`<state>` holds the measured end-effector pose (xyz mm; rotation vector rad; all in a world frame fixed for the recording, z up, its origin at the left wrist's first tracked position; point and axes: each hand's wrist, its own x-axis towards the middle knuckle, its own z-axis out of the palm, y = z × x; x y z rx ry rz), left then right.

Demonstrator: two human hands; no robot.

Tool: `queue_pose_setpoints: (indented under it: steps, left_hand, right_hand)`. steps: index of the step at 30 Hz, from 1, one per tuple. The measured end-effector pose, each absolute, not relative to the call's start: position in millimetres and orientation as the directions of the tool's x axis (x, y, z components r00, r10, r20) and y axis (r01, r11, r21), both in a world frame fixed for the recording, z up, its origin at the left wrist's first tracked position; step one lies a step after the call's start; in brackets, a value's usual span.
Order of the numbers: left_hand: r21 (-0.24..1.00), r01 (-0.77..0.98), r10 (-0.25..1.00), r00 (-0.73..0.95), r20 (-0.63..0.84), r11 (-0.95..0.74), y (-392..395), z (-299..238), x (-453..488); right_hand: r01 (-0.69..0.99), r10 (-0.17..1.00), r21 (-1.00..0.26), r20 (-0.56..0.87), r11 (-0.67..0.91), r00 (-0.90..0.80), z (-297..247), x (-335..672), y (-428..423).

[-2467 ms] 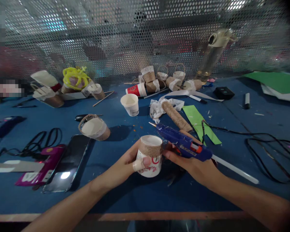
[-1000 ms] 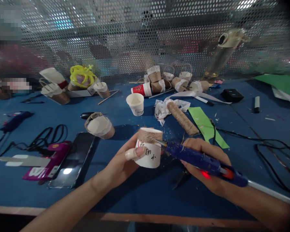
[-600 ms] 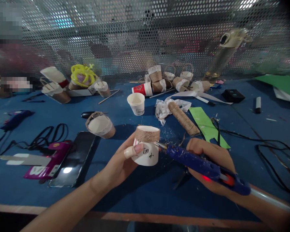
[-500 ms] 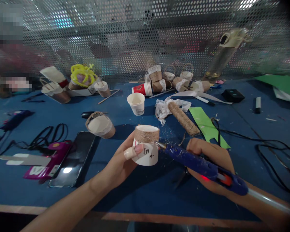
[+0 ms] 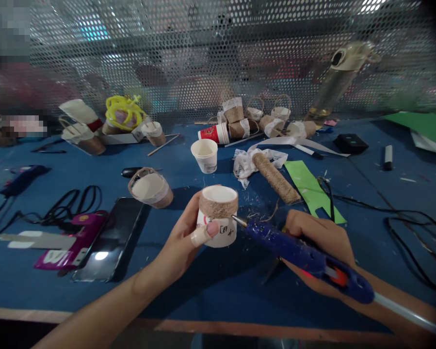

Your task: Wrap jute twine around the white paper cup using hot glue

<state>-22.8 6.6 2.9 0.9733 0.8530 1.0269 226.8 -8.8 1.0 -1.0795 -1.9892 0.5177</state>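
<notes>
My left hand [image 5: 183,230] is closed around a white paper cup [image 5: 225,237] held upright, a light band wrapped on its thumb. Brown twine [image 5: 218,208] circles the cup's upper part below the rim. In my right hand [image 5: 319,237] is a blue hot glue gun [image 5: 286,242], a clear glue stick [image 5: 403,310] sticking out of its back. The metal nozzle is at the lower edge of the twine on the cup's right side; whether it touches cannot be made out. Beyond the hands lies a roll of twine [image 5: 276,178].
A plain paper cup [image 5: 205,156] stands behind, near white lace [image 5: 244,165] and green paper [image 5: 308,184]. Left are a twine-handled cup [image 5: 153,189], a phone [image 5: 110,242] and a purple glue gun [image 5: 75,237]. Finished-looking small baskets [image 5: 239,128] are piled by the mesh screen [image 5: 188,63].
The cup in my left hand has shifted slightly left and up and tipped, showing more of its inside. The glue gun's nozzle has moved slightly left with it.
</notes>
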Motion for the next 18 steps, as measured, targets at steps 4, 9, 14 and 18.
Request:
queue_pose_setpoints:
  steps: [4,9,14,18]
  left_hand:
    - [0.938,-0.307,0.959,0.271,-0.08,0.164,6.9,2.7,-22.8]
    - [0.94,-0.298,0.955,0.285,-0.077,0.165,7.1,2.0,-23.2]
    - [0.938,-0.287,0.942,0.323,-0.095,0.193,7.5,3.1,-22.7]
    - [0.932,-0.313,0.947,0.31,-0.08,0.181,7.6,1.9,-23.7]
  right_hand:
    - [0.53,0.864,-0.683,0.391,0.503,-0.316,5.2,226.9,-8.4]
    - [0.529,0.872,-0.693,0.39,0.489,-0.295,5.2,226.4,-8.8]
    - [0.494,0.843,-0.684,0.439,0.538,-0.311,2.4,225.8,-10.6]
    - [0.52,0.864,-0.69,0.396,0.504,-0.312,3.1,227.1,-10.8]
